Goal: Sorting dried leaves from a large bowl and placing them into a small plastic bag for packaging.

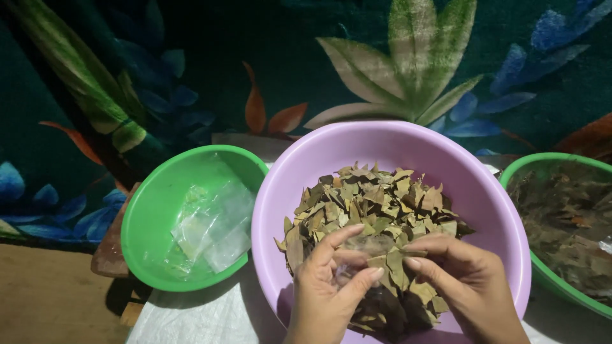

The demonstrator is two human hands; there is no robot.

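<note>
Both hands meet over the near side of a lilac basin [287,191] heaped with dried leaves [376,204]. The left hand [328,286] and right hand [456,280] pinch a small clear plastic pouch [366,248] between fingertips, leaves inside it (contents blurred). To the left, a green bowl [150,216] holds more clear pouches [213,226]; at right, another green bowl [542,165] holds darker leaves.

Two bare hands, the left hand [328,286] and the right hand [462,280], enter from the bottom centre of the frame: no sleeves, rings or gloves, with short, unpainted fingernails.
</note>
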